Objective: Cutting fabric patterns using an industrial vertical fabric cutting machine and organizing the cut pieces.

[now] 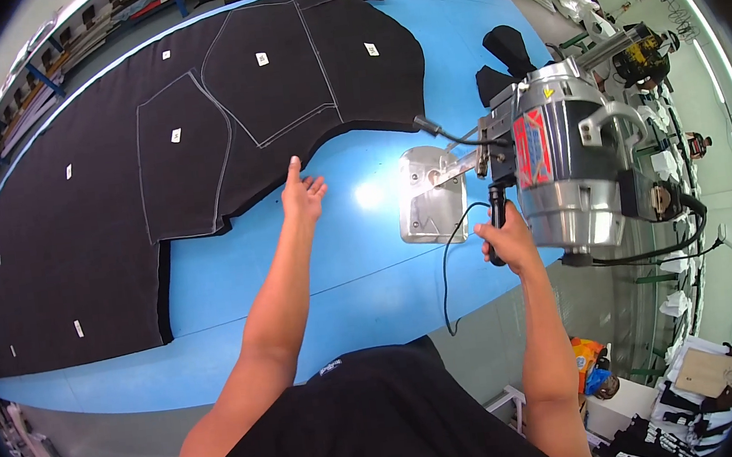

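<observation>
A thick stack of black fabric (108, 200), chalked with white pattern outlines and dotted with small white labels, covers the left and far part of the blue table (239, 285). My left hand (303, 195) is open beside its cut near edge, the thumb pointing up and the fingers spread. With my right hand (510, 239) I grip the black handle (497, 216) of a silver and black electric cloth cutting machine (566, 156). Its metal base plate (432, 213) rests on the table to the right of the stack, apart from the fabric.
Loose black fabric pieces (506, 49) lie behind the machine at the table's far right. A black cable (448, 291) loops down past the table's near edge. Folded garments and boxes (701, 372) stand at the lower right. People (645, 61) are farther back on the right.
</observation>
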Motion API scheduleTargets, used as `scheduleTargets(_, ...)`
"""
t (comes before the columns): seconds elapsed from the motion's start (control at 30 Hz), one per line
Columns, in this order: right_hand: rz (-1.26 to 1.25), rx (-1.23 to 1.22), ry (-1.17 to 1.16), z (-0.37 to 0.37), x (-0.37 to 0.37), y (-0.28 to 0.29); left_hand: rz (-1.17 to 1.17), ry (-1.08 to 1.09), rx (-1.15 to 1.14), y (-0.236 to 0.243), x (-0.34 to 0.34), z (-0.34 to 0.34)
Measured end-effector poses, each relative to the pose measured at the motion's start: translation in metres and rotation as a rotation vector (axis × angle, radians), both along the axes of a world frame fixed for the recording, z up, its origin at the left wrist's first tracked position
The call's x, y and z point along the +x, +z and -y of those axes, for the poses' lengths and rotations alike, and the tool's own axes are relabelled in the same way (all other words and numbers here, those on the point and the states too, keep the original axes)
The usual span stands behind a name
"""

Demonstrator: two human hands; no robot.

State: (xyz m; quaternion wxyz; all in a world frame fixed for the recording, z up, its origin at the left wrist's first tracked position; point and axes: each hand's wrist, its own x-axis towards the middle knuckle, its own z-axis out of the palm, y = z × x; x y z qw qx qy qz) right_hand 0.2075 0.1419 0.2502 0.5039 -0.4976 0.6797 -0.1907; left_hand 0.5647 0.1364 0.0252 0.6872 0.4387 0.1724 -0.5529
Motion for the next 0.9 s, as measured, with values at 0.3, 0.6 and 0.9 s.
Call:
scheduleTargets(0.3,-0.049,0.086,0.487,0.044,-0.044,-0.002,-0.082,0.313,0.068,-0.006,-0.003,0.035)
scheduleTargets(0.6,-0.739,-0.791,1.100,0.086,-0.046,-0.021,-0.143,0.382,0.153,0.006,0.000,0.041)
scheduleTargets(0.9,-0.891,-0.699,0.743,0.087,-0.027,-0.050,-0.254,0.427,0.213,0.006,-0.002,0.048)
